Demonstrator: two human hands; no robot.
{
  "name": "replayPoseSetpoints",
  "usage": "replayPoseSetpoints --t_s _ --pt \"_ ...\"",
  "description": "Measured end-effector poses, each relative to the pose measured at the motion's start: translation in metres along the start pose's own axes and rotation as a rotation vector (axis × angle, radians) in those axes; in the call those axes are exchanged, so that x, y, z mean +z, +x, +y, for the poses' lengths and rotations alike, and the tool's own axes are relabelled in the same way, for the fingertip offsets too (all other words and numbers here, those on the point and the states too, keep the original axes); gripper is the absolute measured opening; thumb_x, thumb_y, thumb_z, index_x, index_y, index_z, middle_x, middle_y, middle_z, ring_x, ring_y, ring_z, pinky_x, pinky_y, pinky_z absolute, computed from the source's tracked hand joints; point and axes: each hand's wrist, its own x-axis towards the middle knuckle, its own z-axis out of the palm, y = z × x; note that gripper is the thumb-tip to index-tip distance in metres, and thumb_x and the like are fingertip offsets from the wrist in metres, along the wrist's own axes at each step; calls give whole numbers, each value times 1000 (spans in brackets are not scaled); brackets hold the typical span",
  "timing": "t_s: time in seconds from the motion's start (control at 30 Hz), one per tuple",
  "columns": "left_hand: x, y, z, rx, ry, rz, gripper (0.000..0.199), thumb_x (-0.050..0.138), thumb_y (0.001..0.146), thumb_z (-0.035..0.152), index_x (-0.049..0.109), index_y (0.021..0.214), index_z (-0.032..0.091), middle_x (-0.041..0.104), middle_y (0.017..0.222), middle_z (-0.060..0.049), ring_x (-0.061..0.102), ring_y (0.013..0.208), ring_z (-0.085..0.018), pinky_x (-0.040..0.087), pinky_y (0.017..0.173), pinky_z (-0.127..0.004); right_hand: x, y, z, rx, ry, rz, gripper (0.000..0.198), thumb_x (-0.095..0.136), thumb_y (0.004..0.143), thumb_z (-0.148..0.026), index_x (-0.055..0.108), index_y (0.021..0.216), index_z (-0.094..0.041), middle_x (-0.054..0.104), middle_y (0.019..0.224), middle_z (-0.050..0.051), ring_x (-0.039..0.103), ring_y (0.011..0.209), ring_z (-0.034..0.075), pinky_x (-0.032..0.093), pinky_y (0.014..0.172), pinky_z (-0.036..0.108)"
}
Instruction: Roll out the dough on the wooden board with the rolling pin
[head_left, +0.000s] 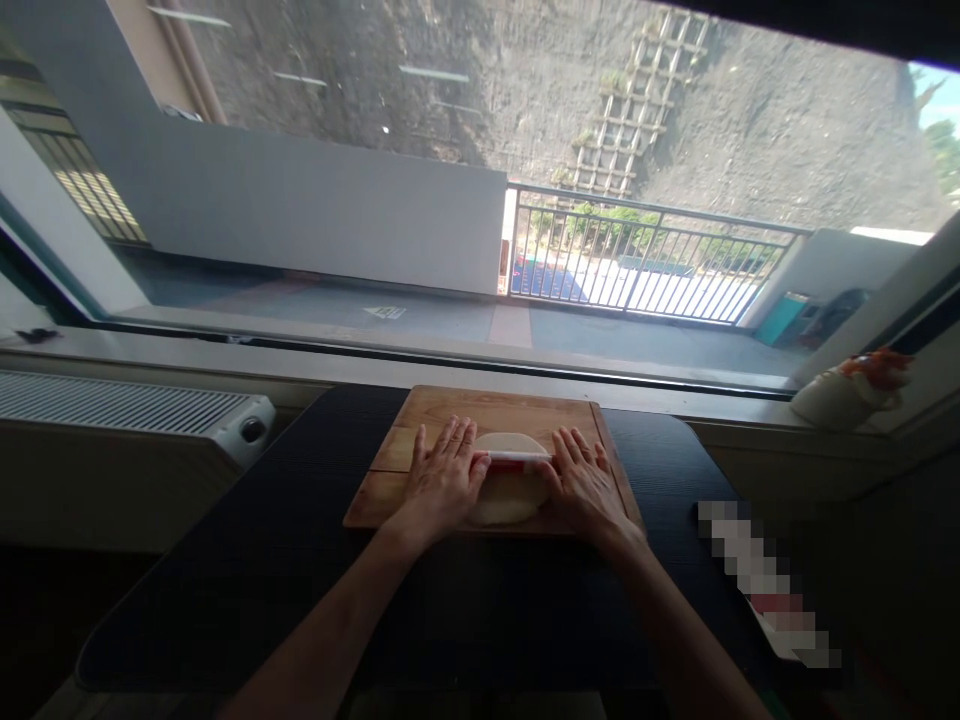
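Observation:
A flat round of pale dough (511, 498) lies on a wooden board (450, 402). Across it runs a thin white-and-red roller (517, 459), its ends hidden under the hands. My left hand (444, 472) rests palm down over the roller's left end, fingers stretched forward and apart. Over the right end lies my right hand (585, 478), also flat with fingers extended. Neither hand is wrapped round the roller. Part of the dough shows beyond the roller and part on the near side.
The board stands on a dark table (300, 560) beside a large window. A radiator (127, 410) is at the left. On the sill to the right stands a pale jug-like pot (840, 400). A blurred-out flat object (761, 580) lies at the table's right edge.

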Motion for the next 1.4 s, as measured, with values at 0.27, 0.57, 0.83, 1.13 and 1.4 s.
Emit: replayPoseSetpoints --t_s 0.27,0.57,0.83,1.13,1.4 --pt "-4 -69 0 128 29 23 58 29 92 44 25 143 15 24 149 -6 18 139 -23 9 113 -50 7 -79 2 -152 -38 73 62 26 94 -49 19 145 -16 17 151 6 9 140 20 6 113 43" --pt "9 36 2 -83 -18 -36 58 21 93 43 37 137 8 34 144 -12 21 138 -25 4 112 -55 -2 33 5 43 40 -75 63 16 94 -52 35 139 -12 28 147 11 15 139 23 11 111 46" --pt "-1 -38 4 28 -3 25 57 24 93 44 30 141 13 29 147 -7 18 139 -22 6 113 -51 2 -54 0 -95 0 69 59 24 94 -48 24 144 -17 23 150 5 14 139 20 10 112 42" --pt "9 -20 9 -21 21 51 60 23 93 44 27 141 10 24 149 -8 15 139 -22 1 113 -50 5 -32 1 -37 -9 40 64 22 93 -53 26 143 -13 22 150 9 12 139 21 7 112 44" --pt "7 28 12 -89 -14 2 57 22 92 43 38 137 11 36 144 -9 20 138 -24 1 113 -52 0 18 1 71 28 -21 64 16 94 -53 30 142 -14 24 149 10 11 139 22 10 111 44"
